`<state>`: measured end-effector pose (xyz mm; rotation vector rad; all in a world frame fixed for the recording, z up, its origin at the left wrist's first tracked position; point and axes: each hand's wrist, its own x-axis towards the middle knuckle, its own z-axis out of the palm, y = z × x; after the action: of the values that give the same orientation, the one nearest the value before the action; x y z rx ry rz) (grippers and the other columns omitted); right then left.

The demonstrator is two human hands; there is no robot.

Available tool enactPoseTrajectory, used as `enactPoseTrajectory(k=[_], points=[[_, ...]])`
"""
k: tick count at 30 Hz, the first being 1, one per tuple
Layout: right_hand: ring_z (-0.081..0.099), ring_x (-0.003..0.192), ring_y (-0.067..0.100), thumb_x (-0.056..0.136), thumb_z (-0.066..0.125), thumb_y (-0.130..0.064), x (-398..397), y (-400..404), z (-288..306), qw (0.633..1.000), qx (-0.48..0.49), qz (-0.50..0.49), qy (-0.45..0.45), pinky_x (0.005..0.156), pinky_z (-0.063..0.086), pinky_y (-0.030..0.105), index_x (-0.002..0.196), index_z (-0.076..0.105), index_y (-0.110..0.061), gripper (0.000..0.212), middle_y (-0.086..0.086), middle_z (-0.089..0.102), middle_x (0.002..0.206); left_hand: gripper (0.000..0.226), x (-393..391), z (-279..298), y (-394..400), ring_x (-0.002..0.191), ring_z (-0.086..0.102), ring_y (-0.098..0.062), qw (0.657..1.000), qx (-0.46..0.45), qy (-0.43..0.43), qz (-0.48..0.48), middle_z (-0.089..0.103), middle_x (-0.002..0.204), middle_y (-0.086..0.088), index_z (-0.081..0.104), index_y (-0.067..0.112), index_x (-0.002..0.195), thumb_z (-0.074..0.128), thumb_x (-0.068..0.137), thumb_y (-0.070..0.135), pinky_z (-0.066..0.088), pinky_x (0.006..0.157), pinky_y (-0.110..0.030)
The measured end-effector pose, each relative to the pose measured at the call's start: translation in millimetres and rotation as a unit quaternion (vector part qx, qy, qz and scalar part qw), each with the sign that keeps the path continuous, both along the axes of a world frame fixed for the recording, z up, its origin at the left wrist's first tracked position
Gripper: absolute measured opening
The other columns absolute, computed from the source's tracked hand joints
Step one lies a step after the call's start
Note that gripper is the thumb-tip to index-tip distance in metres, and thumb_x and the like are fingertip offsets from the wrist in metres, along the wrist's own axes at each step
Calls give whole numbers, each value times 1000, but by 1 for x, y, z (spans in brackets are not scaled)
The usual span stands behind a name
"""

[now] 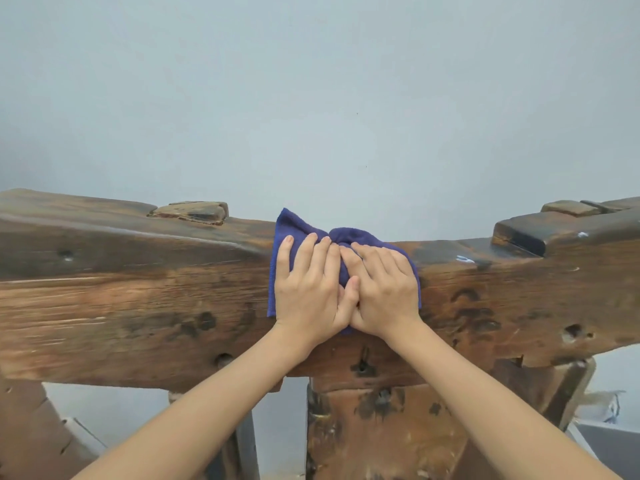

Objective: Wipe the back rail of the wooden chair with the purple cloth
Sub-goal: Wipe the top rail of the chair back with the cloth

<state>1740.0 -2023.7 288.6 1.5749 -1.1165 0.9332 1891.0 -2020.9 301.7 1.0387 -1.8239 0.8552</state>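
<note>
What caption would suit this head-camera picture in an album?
Both hands, left hand and right hand, press a purple cloth flat against the chair's worn wooden back rail.

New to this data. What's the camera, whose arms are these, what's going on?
No machine here: a person wears one wide-angle camera on the head, looking forward and down, so the arms are their own. Both hands press flat, side by side, on a purple cloth draped over the top edge of the wooden chair's back rail. The left hand and right hand have straight fingers; they push the cloth rather than grip it. Behind is a plain pale wall; chair posts show below.
</note>
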Motion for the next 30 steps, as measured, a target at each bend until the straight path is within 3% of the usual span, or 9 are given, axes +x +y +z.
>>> enactPoseTrajectory(k=[3,10,16,19,21,24,26,28,30], points=[[71,102,31,96,45,-39,-29,4,5,1000,5,7,-1,92,50,42,120,75,-12,47,10,75,115,51,-29,1,5,112,67,-28,999,24,14,-16,73,122,-11,73,5,112,44,94,44,34,116,-52],[67,108,35,100,43,-48,-130,26,3,995,33,-89,-6,101,49,47,123,73,-14,50,15,71,118,53,-119,11,19,116,66,-25,988,120,-12,-98,71,130,-10,71,10,118,53,88,50,45,105,-45],[62,126,41,108,30,-44,-173,56,-4,970,75,-195,-121,113,44,54,131,68,-9,57,23,65,132,59,-188,39,24,134,55,-20,957,237,-66,-154,58,148,-2,63,20,133,39,89,49,39,110,-40],[55,136,40,106,37,-37,-159,61,-8,959,83,-196,-185,116,42,52,138,62,-6,52,24,60,141,61,-193,49,22,131,57,-18,948,261,-81,-164,57,149,2,62,26,135,32,85,44,42,90,-34],[52,137,42,104,41,-33,-147,63,-10,954,86,-182,-223,112,45,53,142,58,-5,50,25,56,145,53,-188,50,20,130,58,-18,943,269,-85,-174,55,151,4,60,27,138,40,90,40,41,85,-32],[51,132,45,99,61,-18,-133,69,-14,946,86,-179,-255,100,54,54,145,55,-5,48,27,53,146,54,-176,48,22,138,51,-16,937,281,-83,-192,49,156,6,52,29,147,48,94,37,43,97,-31],[55,118,46,94,69,-14,-121,73,-16,939,93,-183,-275,87,58,54,143,58,-6,50,28,55,139,56,-163,47,24,142,46,-13,934,279,-88,-205,46,158,7,47,28,152,49,97,40,42,104,-30],[56,105,42,93,70,-20,-109,79,-21,939,103,-159,-287,76,58,51,140,59,-8,49,24,57,127,57,-143,46,26,148,38,-12,925,283,-120,-221,41,162,6,41,26,155,48,99,37,36,112,-31],[54,104,34,93,70,-31,-102,86,-29,937,149,-95,-302,75,58,45,140,55,-13,52,15,53,122,59,-117,46,25,152,29,-12,914,284,-169,-234,32,166,6,37,25,158,48,99,25,31,118,-35]])
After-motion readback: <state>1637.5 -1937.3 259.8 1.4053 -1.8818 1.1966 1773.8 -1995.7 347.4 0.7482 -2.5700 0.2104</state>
